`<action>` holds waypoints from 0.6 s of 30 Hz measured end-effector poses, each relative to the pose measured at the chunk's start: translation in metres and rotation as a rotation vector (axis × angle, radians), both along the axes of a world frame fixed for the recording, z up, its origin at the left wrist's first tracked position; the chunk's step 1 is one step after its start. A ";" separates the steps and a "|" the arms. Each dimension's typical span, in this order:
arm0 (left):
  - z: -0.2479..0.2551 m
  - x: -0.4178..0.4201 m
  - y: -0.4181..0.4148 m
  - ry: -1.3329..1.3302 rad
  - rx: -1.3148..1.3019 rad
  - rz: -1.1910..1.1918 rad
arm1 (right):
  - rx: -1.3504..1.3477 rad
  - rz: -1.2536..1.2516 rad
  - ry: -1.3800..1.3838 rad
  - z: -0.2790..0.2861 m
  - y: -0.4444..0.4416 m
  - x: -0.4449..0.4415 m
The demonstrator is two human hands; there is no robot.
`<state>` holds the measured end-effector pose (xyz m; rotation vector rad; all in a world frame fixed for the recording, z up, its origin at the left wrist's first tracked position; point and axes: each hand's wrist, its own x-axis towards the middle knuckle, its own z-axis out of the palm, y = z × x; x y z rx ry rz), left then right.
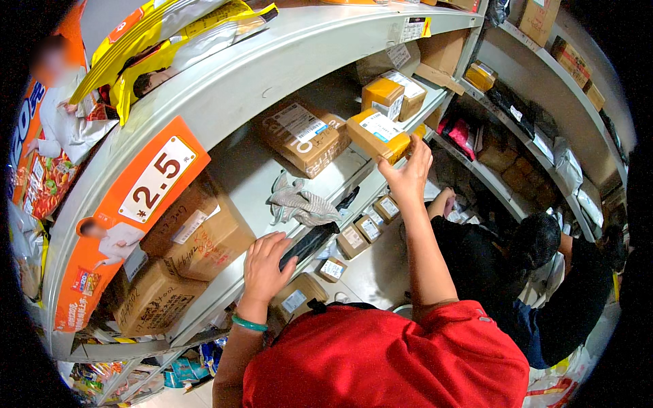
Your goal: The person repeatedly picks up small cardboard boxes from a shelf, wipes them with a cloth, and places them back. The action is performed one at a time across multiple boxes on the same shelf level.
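Observation:
My right hand (412,171) grips the near end of a small cardboard box (359,138) wrapped in yellow tape and bearing a white label. The box is at the front of a grey metal shelf, beside a larger printed carton (302,136). My left hand (266,266) is at the shelf edge with thumb and fingers apart, at the end of a black plastic-wrapped parcel (311,244). Whether it presses on the parcel is hard to tell. A crumpled grey work glove (301,201) lies just beyond that parcel.
Large cartons (214,239) stand on the shelf at left, behind an orange price sign (158,178). Small boxes (352,239) sit on a lower level. A person in black (474,255) bends close on my right. More parcel shelves (541,132) curve behind them.

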<state>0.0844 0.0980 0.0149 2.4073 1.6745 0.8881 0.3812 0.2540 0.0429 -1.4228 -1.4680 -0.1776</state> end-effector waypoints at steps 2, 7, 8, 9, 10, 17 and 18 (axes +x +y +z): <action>-0.002 -0.003 -0.003 0.004 -0.012 0.013 | -0.012 0.082 0.046 0.014 -0.016 -0.013; 0.001 -0.005 -0.007 -0.029 0.000 0.011 | -0.095 0.480 0.130 0.014 -0.058 -0.079; 0.000 -0.006 -0.008 -0.028 0.007 0.007 | -0.122 0.530 0.137 0.013 -0.065 -0.098; -0.003 -0.007 -0.008 -0.015 -0.001 0.012 | -0.122 0.563 0.117 0.005 -0.065 -0.113; -0.005 -0.008 -0.008 -0.002 -0.009 0.019 | -0.117 0.566 0.113 0.002 -0.067 -0.130; -0.012 -0.017 -0.014 0.024 -0.019 0.020 | -0.321 0.606 -0.036 -0.014 -0.078 -0.175; -0.013 -0.018 -0.014 0.027 -0.017 0.015 | -0.187 0.587 -0.065 -0.018 -0.079 -0.171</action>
